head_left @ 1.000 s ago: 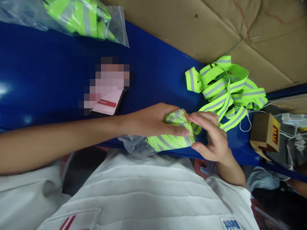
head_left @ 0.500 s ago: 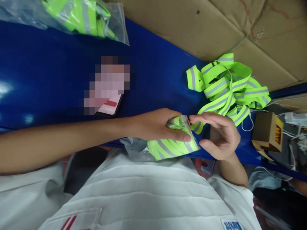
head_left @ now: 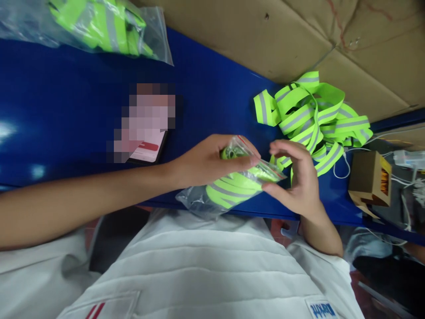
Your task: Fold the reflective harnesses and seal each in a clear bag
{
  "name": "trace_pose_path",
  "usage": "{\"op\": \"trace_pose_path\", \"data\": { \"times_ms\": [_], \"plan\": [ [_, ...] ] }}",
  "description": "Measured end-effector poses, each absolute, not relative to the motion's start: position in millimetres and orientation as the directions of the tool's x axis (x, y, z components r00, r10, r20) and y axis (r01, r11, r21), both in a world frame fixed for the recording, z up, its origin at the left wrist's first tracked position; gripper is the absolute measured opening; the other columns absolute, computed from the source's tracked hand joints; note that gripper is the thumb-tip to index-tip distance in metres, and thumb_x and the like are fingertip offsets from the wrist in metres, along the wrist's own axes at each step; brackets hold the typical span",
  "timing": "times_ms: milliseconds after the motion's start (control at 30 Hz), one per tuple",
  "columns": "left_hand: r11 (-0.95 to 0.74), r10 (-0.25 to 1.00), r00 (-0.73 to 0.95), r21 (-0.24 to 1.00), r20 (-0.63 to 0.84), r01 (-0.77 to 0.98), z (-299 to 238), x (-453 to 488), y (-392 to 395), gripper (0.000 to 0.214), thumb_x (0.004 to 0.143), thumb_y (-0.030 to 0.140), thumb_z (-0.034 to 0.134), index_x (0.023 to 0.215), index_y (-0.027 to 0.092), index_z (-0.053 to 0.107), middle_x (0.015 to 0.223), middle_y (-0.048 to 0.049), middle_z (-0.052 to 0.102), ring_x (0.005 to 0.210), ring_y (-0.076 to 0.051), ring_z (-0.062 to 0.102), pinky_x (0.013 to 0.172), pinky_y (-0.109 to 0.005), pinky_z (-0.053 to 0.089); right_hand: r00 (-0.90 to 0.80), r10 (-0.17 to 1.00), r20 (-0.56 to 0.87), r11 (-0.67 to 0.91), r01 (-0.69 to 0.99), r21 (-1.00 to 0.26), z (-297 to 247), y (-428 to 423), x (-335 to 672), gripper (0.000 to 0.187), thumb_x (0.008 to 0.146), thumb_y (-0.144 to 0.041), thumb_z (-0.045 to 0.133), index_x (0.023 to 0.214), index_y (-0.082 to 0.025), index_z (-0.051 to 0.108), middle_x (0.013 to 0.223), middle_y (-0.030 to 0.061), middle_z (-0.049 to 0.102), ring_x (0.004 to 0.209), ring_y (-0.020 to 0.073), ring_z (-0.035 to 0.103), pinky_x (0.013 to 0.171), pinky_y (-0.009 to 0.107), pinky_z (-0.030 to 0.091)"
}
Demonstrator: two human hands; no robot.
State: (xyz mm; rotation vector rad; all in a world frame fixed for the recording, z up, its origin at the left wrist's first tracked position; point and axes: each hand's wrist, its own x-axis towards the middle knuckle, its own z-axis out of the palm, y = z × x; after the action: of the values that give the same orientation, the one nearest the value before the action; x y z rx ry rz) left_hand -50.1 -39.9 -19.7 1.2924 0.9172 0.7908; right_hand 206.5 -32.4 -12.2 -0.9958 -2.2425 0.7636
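Observation:
A clear zip bag with a red line along its mouth holds a folded neon-yellow reflective strap with grey stripes. My left hand is closed around the bag near its mouth, thumb lying across the front. One rolled end of the strap shows above that thumb. My right hand is beside the mouth, thumb and fingers curved and spread apart. Its thumb tip is at the bag's edge; whether it presses on the plastic I cannot tell. Behind the right hand lies a loose heap of similar reflective straps.
On the blue table lies a phone, partly blurred out. A larger plastic bag of neon straps lies at the upper left. Brown cardboard lines the back. An opened small box and white cables are at the right.
My left hand has raised and tilted the bag, so its mouth sits higher and shows more. My right hand has shifted left and slightly up, closer to the bag's edge.

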Motion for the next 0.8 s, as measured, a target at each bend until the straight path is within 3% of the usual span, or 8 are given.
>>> {"op": "trace_pose_path", "data": {
  "times_ms": [100,200,367,533,667,800],
  "plan": [
    [0.14,0.927,0.353,0.99,-0.125,-0.017,-14,-54,-38,0.031,0.092,0.045,0.074,0.101,0.016,0.081,0.101,-0.0047,0.079,0.091,-0.019,0.072,0.08,-0.026,0.054,-0.562,0.817,0.128,0.45,0.484,-0.75,-8,-27,211,0.019,0.092,-0.035,0.081,0.094,-0.022,0.068,0.083,-0.0003,0.069,0.071,0.0128,0.063,0.067,0.024,0.053],
    [0.133,0.936,0.325,0.991,-0.133,0.02,-14,-56,-36,0.03,0.09,0.045,0.076,0.1,0.017,0.082,0.096,-0.0041,0.08,0.088,-0.02,0.073,0.076,-0.026,0.055,-0.56,0.826,0.07,0.354,0.417,-0.837,-9,-23,214,0.029,0.093,-0.031,0.079,0.077,-0.02,0.057,0.07,-0.0036,0.058,0.063,0.0089,0.052,0.058,0.021,0.043],
    [0.038,0.931,0.356,0.99,-0.085,0.139,-17,-61,-32,0.036,0.087,0.051,0.08,0.107,0.021,0.083,0.094,-0.0027,0.079,0.079,-0.017,0.07,0.066,-0.025,0.05,-0.62,0.783,0.051,0.31,0.317,-0.896,-9,-24,214,0.026,0.095,-0.026,0.077,0.079,-0.02,0.057,0.072,-0.004,0.057,0.066,0.0085,0.05,0.061,0.022,0.041],
    [0.027,0.938,0.338,0.987,-0.079,0.156,-16,-62,-33,0.023,0.087,0.043,0.079,0.088,0.02,0.079,0.08,0.0002,0.075,0.072,-0.014,0.066,0.065,-0.023,0.048,-0.64,0.761,0.106,0.399,0.331,-0.855,-5,-28,209,0.012,0.094,-0.022,0.078,0.095,-0.021,0.066,0.084,-0.0026,0.067,0.074,0.0085,0.06,0.069,0.02,0.047],
    [0.079,0.954,0.268,0.977,-0.131,0.196,-13,-59,-36,0.03,0.082,0.045,0.082,0.074,0.019,0.07,0.063,0.0032,0.065,0.057,-0.011,0.055,0.053,-0.022,0.038,-0.654,0.748,0.114,0.392,0.296,-0.871,-4,-30,209,0.013,0.094,-0.021,0.079,0.101,-0.022,0.067,0.089,-0.0022,0.071,0.077,0.0086,0.064,0.074,0.019,0.05],
    [0.039,0.947,0.307,0.98,-0.099,0.195,-11,-59,-37,0.026,0.088,0.046,0.077,0.087,0.021,0.078,0.077,0.0001,0.075,0.068,-0.014,0.064,0.059,-0.022,0.044,-0.666,0.745,0.022,0.27,0.272,-0.923,-6,-26,211,0.007,0.098,-0.026,0.073,0.099,-0.022,0.068,0.085,-0.0019,0.068,0.075,0.009,0.063,0.068,0.02,0.05]
  ]
}}
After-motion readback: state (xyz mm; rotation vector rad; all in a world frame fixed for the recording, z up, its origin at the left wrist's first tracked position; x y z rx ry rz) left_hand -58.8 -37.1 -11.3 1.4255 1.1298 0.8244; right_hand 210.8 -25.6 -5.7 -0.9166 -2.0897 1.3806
